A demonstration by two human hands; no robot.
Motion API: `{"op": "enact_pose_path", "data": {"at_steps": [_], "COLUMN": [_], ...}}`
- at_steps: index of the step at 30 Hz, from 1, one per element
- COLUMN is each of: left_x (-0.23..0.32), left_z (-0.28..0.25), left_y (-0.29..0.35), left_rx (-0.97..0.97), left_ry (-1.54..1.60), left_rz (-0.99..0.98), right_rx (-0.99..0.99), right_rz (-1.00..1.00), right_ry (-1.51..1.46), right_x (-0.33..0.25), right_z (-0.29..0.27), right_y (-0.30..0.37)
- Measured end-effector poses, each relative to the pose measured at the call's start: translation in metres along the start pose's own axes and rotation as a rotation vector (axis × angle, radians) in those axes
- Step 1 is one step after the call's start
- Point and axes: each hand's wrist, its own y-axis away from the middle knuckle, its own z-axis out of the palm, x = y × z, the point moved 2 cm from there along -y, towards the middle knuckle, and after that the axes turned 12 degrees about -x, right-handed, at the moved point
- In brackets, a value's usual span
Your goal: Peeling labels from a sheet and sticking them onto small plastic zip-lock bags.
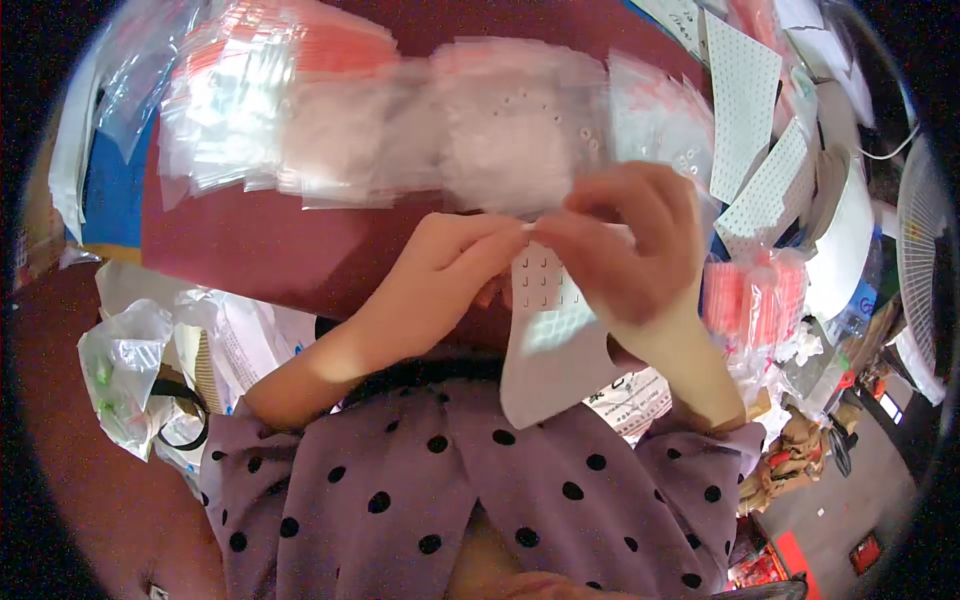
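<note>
A white card [550, 365] with rows of small dark hook-shaped pieces hangs tilted in front of my body, above the table's near edge. At its top edge my left hand [440, 265] is closed, thumb and forefinger pinching the card. Over the card's upper right curls my right hand [640, 245], blurred by motion. Its thumb reaches the top of the card close to my left fingertips, and whatever its bent fingers pinch is hidden. Beyond both hands lie overlapping small clear bags [340, 125] with red top strips. Tiny ring-like pieces show in the bags [545, 110] farther right.
The dark red table [240, 245] spans the scene. Dotted white cards [742, 105] and bundled red-striped bags [745, 300] crowd the right side. A fan [922, 250] stands at the far right. Clear plastic bags [125, 365] lie at the lower left.
</note>
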Motion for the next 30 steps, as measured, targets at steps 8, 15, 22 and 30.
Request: {"op": "enact_pose_path", "data": {"at_steps": [8, 15, 22, 30], "left_x": [0.001, -0.021, -0.024, -0.024], "left_z": [0.007, 0.008, 0.007, 0.008], "left_y": [-0.021, -0.058, -0.055, -0.051], "left_rx": [0.048, 0.105, 0.086, 0.107], "left_ry": [-0.951, -1.511, -1.559, -1.521], "left_rz": [0.212, 0.440, 0.460, 0.559], "right_rx": [0.035, -0.178, -0.320, -0.266], "right_rz": [0.317, 0.366, 0.322, 0.179], "right_ry": [-0.087, 0.252, -0.003, -0.081], "right_x": [0.075, 0.108, 0.080, 0.078], "right_z": [-0.008, -0.003, 0.015, 0.014], "right_y": [-0.024, -0.049, -0.037, -0.038]}}
